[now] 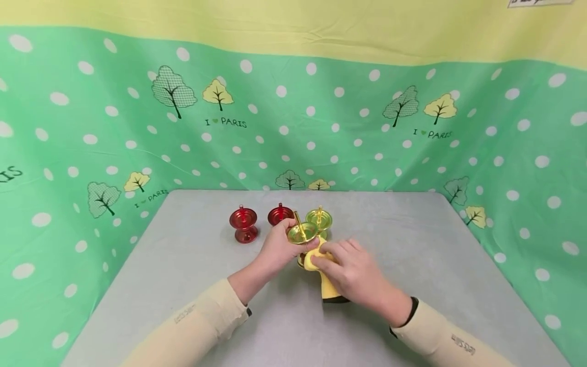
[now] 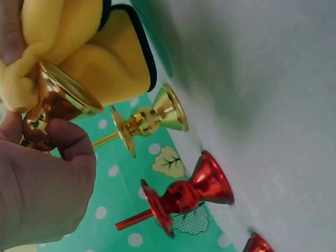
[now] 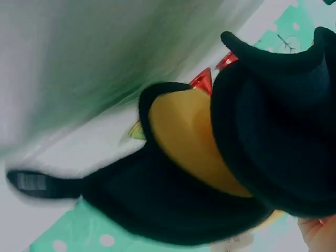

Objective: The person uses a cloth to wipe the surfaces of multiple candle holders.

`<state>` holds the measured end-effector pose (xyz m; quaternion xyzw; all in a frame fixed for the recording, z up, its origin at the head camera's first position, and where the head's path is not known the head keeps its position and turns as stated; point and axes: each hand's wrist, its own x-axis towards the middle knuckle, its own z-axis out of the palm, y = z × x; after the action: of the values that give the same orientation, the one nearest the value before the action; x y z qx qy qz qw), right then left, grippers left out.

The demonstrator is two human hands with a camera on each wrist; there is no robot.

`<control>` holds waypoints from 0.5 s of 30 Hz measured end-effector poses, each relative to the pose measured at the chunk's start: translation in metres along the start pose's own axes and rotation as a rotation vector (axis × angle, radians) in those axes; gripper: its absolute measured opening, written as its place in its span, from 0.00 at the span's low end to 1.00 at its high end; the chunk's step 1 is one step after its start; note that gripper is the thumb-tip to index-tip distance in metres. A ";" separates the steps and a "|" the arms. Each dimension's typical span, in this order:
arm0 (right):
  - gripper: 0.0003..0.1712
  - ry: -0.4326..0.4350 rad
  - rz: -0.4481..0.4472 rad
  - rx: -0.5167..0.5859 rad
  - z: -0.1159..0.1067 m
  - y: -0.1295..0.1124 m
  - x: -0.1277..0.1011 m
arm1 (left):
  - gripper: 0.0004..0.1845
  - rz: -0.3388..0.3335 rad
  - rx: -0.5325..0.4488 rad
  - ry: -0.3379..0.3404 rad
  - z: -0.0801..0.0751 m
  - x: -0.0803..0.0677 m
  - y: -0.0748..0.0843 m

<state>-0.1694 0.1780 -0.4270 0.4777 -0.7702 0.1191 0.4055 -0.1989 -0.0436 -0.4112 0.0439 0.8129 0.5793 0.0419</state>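
Your left hand (image 1: 279,247) grips the gold candlestick (image 1: 302,233); your right hand (image 1: 353,272) pinches the yellow cloth (image 1: 326,285). Hard rubbing could topple the other gold candlestick (image 1: 319,219) just behind.

On the table (image 1: 192,285), two candlesticks (image 1: 243,224) stand left of the held candlestick (image 1: 302,233), another (image 1: 319,218) behind it.

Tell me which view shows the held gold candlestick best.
Left wrist: the gold candlestick fills the frame, gripped by the left hand, cloth against its cup. Head shows it small and half covered. Right wrist shows only cloth.
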 end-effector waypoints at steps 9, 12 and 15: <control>0.14 -0.040 0.305 0.101 -0.016 0.037 -0.036 | 0.39 0.091 0.061 -0.046 0.004 0.001 0.004; 0.18 -0.063 0.458 0.120 -0.031 0.045 -0.046 | 0.41 0.109 0.127 -0.051 0.014 0.001 0.010; 0.17 -0.100 0.567 0.147 -0.048 0.054 -0.056 | 0.39 0.167 0.188 -0.051 0.027 0.000 0.015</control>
<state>-0.1778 0.2685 -0.4267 0.2769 -0.8813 0.2593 0.2819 -0.1950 -0.0137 -0.4062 0.1300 0.8559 0.5005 0.0100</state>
